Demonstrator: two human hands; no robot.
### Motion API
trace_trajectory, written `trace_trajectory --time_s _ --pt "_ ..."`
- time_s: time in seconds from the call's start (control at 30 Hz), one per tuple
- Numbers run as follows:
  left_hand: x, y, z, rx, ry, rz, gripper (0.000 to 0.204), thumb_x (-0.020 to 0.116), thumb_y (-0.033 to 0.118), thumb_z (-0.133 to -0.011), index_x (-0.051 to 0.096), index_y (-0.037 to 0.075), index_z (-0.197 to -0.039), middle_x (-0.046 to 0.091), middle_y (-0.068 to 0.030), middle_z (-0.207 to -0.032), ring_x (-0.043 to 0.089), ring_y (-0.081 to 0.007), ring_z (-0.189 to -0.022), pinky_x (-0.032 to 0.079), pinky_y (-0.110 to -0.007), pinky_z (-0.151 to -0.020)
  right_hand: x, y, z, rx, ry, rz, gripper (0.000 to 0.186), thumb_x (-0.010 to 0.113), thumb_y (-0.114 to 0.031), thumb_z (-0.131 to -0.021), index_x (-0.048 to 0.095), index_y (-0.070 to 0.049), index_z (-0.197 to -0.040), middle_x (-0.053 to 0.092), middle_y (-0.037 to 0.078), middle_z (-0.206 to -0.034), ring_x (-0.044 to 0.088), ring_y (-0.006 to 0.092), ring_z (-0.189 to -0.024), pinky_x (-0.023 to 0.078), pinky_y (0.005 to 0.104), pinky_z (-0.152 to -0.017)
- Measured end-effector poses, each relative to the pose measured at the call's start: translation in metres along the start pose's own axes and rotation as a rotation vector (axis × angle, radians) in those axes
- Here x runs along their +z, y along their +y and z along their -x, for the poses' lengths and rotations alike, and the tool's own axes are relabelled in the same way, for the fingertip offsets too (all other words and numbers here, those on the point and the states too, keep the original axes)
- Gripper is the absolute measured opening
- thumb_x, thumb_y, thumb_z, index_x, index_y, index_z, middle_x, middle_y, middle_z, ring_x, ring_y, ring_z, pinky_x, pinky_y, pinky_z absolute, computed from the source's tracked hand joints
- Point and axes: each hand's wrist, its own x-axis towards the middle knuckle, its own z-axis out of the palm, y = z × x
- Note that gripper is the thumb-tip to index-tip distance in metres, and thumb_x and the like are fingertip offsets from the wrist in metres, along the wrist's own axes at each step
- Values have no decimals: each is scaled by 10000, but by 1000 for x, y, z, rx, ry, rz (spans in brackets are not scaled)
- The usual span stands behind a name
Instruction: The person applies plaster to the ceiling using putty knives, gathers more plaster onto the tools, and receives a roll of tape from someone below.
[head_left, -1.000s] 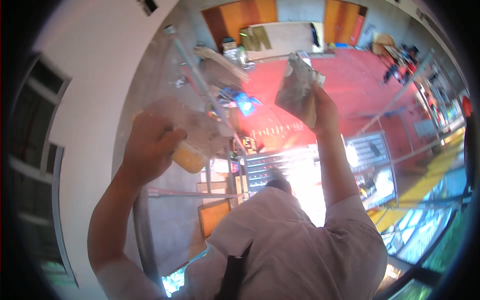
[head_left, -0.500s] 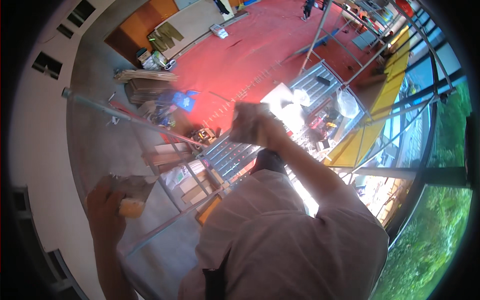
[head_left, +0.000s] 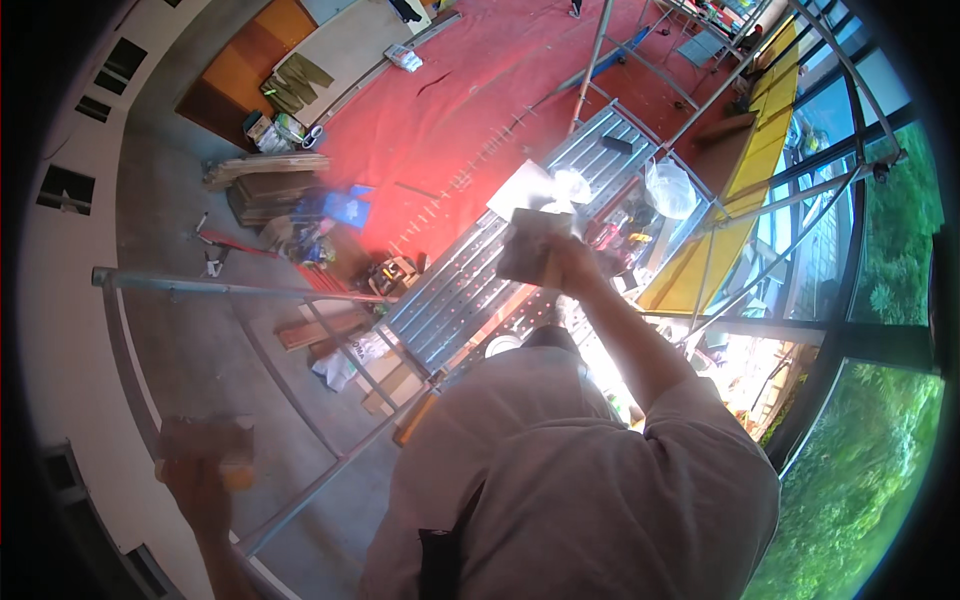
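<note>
Here, a worker's hands stand well apart: the left hand point(head_left: 197, 492), near left by the pale wall point(head_left: 75, 330), grips a blurred broad blade point(head_left: 205, 438) with a yellow handle point(head_left: 238, 476), while the right hand point(head_left: 574, 266) clamps a flat grey plate point(head_left: 524, 246), seen against the metal scaffold deck point(head_left: 448, 308); red flooring point(head_left: 400, 130) spreads on the far side.

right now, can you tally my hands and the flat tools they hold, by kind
Hands: 2, left hand and right hand
Flat tools: 2, blurred left tool and greyish right tool
Total: 4
</note>
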Motion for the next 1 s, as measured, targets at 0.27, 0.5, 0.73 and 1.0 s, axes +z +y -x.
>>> trace_trajectory --time_s 0.27,0.5,0.73,1.0 --pt "19 -33 24 -441 -118 -134 201 711 156 -821 637 66 -986 565 -115 -1092 557 -344 -997 450 -498 -926 -136 23 -77 181 70 624 349 494 -345 -949 685 -80 -1072 712 101 -1055 685 254 -988 548 357 -833" --pt "2 -55 73 -1208 203 -596 361 560 384 -983 678 86 -1148 672 -192 -1047 657 -357 -945 526 -412 -887 -179 -10 -83 84 -149 1410 423 626 -371 -847 655 -80 -1154 706 123 -970 696 280 -894 547 352 -739" --pt "19 -99 140 -1321 176 -680 536 557 522 -941 743 26 -1018 723 -203 -922 701 -364 -799 569 -441 -695 -167 -97 -61 256 -436 1163 380 495 -378 -927 633 -78 -1115 685 155 -1044 655 289 -1038 527 378 -833" --pt "33 -67 76 -1116 211 -822 327 521 351 -943 688 110 -1087 680 -112 -1075 645 -270 -975 517 -489 -762 -250 117 -40 306 -113 1082 322 550 -218 -900 663 -55 -1154 664 205 -1097 647 320 -1017 500 403 -854"
